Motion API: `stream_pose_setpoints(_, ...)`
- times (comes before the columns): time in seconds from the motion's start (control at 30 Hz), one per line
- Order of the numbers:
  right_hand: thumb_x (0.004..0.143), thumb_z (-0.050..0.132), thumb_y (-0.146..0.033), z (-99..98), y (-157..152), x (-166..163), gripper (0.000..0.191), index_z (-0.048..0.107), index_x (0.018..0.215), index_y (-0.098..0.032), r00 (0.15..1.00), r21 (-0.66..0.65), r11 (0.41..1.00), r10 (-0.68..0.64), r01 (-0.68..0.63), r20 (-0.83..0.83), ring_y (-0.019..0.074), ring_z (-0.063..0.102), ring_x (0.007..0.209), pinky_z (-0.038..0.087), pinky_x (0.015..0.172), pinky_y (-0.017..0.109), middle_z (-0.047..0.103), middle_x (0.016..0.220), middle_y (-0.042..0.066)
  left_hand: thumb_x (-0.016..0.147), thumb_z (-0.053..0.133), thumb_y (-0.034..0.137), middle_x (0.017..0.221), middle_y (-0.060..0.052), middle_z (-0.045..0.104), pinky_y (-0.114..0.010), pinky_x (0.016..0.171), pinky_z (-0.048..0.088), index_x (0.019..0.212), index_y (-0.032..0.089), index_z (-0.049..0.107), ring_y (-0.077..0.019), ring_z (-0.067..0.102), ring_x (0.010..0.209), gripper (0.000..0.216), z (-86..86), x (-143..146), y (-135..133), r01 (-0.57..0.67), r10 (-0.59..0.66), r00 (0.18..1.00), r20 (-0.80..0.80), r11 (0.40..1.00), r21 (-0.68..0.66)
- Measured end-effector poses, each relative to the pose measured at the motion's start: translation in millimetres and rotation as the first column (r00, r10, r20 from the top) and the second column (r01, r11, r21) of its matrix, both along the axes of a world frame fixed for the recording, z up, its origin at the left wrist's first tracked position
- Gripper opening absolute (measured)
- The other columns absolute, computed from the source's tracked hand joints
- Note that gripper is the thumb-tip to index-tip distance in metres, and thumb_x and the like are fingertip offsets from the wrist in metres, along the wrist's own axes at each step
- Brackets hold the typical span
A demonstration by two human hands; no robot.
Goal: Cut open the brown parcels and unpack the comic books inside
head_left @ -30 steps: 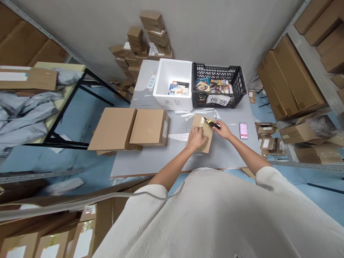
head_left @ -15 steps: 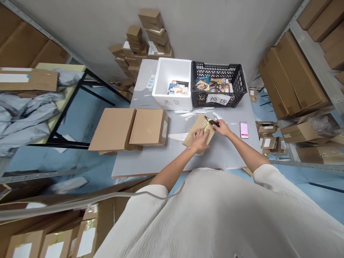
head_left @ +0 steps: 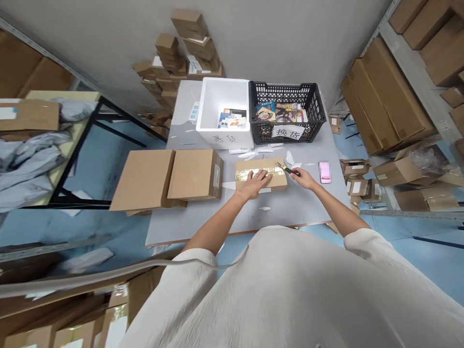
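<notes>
A small cardboard box (head_left: 278, 180) lies on the grey table, its long side running left to right, with shiny clear tape along its top. My left hand (head_left: 258, 182) rests on the top of this box with fingers spread. In my right hand (head_left: 303, 178), at the box's right end, is a black and yellow utility knife (head_left: 289, 169). Its blade end points left, over the right part of the taped top. Whether the blade touches the tape I cannot tell.
A white foam box (head_left: 225, 137) and a black plastic crate (head_left: 288, 131), both with books inside, stand at the table's back. Two larger cartons (head_left: 194, 174) sit at the left. A phone (head_left: 325, 172) lies at the right, and paper scraps (head_left: 247, 154) lie behind the small box.
The small box has turned from a slant to lie lengthwise across the table. My left hand now lies flatter on its top, and the knife is at its right end.
</notes>
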State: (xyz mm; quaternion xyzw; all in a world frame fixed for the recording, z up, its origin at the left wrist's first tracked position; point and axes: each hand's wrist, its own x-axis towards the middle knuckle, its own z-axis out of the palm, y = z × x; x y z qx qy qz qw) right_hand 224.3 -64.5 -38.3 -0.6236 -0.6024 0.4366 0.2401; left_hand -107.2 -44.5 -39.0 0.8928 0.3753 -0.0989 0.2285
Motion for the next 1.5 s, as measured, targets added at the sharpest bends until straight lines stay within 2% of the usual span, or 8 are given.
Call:
stream_pose_setpoints(0.3, 0.105, 0.066, -0.051, 15.2, -8.3, 24.8, 0.036, 0.072, 0.087, -0.021, 0.998, -0.226, 0.974, 0.016, -0.028, -0.056, 0.0155, 0.068, 0.070, 0.050, 0.059, 0.024, 0.081, 0.091, 0.006, 0.079, 0.072, 0.009, 0.178, -0.020, 0.047, -0.063, 0.142, 0.018, 0.184, 0.028, 0.025, -0.0375, 0.038, 0.171, 0.117, 3.6, -9.4, -5.4, -0.006, 0.002, 0.997, 0.075, 0.998, 0.058)
stream_pose_setpoints(0.43, 0.107, 0.074, -0.055, 19.7, -9.7, 29.2, 0.035, 0.070, 0.099, -0.021, 0.994, -0.242, 0.970, -0.034, 0.007, -0.108, 0.0134, 0.066, 0.060, 0.049, 0.049, 0.022, 0.081, 0.087, 0.006, 0.098, 0.067, 0.028, 0.159, -0.020, 0.061, -0.061, 0.137, 0.028, 0.177, 0.025, 0.044, -0.0401, 0.054, 0.154, 0.082, 7.9, 13.5, -7.9, -0.180, 0.164, 0.975, 0.149, 0.978, 0.105)
stream_pose_setpoints(0.53, 0.103, 0.083, -0.056, 21.3, -9.2, 30.5, 0.037, 0.068, 0.104, -0.022, 0.992, -0.228, 0.974, -0.037, 0.008, -0.123, 0.0132, 0.068, 0.058, 0.050, 0.047, 0.022, 0.080, 0.086, 0.004, 0.110, 0.055, 0.033, 0.148, -0.019, 0.066, -0.058, 0.129, 0.038, 0.155, 0.025, 0.065, -0.0385, 0.058, 0.146, 0.047, 8.9, 38.1, -7.7, -0.273, 0.242, 0.948, 0.205, 0.951, 0.143)
stream_pose_setpoints(0.63, 0.102, 0.083, -0.057, 21.0, -7.3, 32.1, 0.038, 0.070, 0.102, -0.021, 0.992, -0.207, 0.978, -0.022, -0.004, -0.122, 0.0137, 0.068, 0.058, 0.050, 0.047, 0.023, 0.077, 0.083, 0.003, 0.113, 0.051, 0.034, 0.145, -0.020, 0.067, -0.055, 0.124, 0.043, 0.143, 0.023, 0.070, -0.0388, 0.059, 0.141, 0.037, 6.7, 58.9, -8.0, -0.326, 0.292, 0.933, 0.212, 0.934, 0.145)
stream_pose_setpoints(0.83, 0.099, 0.079, -0.060, 17.6, -1.8, 39.4, 0.040, 0.075, 0.097, -0.020, 0.993, -0.172, 0.980, 0.088, -0.101, -0.083, 0.0170, 0.069, 0.067, 0.054, 0.058, 0.025, 0.074, 0.080, 0.003, 0.117, 0.040, 0.031, 0.145, -0.021, 0.068, -0.056, 0.125, 0.042, 0.145, 0.020, 0.068, -0.0388, 0.058, 0.143, 0.041, -7.2, 77.1, -15.4, -0.436, 0.404, 0.891, 0.208, 0.889, 0.141)
stream_pose_setpoints(1.2, 0.111, 0.059, -0.037, 23.0, 20.1, 42.5, 0.035, 0.086, 0.123, -0.019, 0.871, -0.029, 0.943, 0.316, -0.330, 0.376, 0.0260, 0.074, 0.097, 0.048, 0.084, 0.030, 0.087, 0.112, 0.010, 0.115, 0.041, 0.028, 0.140, -0.023, 0.067, -0.059, 0.131, 0.035, 0.140, 0.021, 0.069, -0.0386, 0.054, 0.146, 0.039, -21.2, 80.4, -33.2, -0.451, 0.387, 0.881, 0.272, 0.862, 0.232)
stream_pose_setpoints(1.37, 0.112, 0.061, -0.038, 25.1, 26.2, 35.7, 0.033, 0.086, 0.123, -0.020, 0.848, -0.059, 0.930, 0.357, -0.364, 0.393, 0.0245, 0.073, 0.097, 0.047, 0.083, 0.028, 0.087, 0.112, 0.009, 0.114, 0.043, 0.027, 0.140, -0.021, 0.067, -0.062, 0.136, 0.029, 0.137, 0.023, 0.069, -0.0362, 0.056, 0.146, 0.035, -21.5, 79.1, -34.1, -0.452, 0.375, 0.875, 0.306, 0.858, 0.244)
stream_pose_setpoints(1.5, 0.108, 0.061, -0.042, 24.8, 24.3, 38.2, 0.031, 0.083, 0.105, -0.020, 0.882, -0.087, 0.932, 0.362, -0.353, 0.303, 0.0210, 0.067, 0.083, 0.044, 0.077, 0.028, 0.081, 0.092, 0.005, 0.112, 0.043, 0.024, 0.140, -0.022, 0.067, -0.062, 0.137, 0.028, 0.136, 0.023, 0.069, -0.0358, 0.054, 0.151, 0.036, -21.7, 79.8, -34.9, -0.462, 0.386, 0.872, 0.300, 0.853, 0.245)
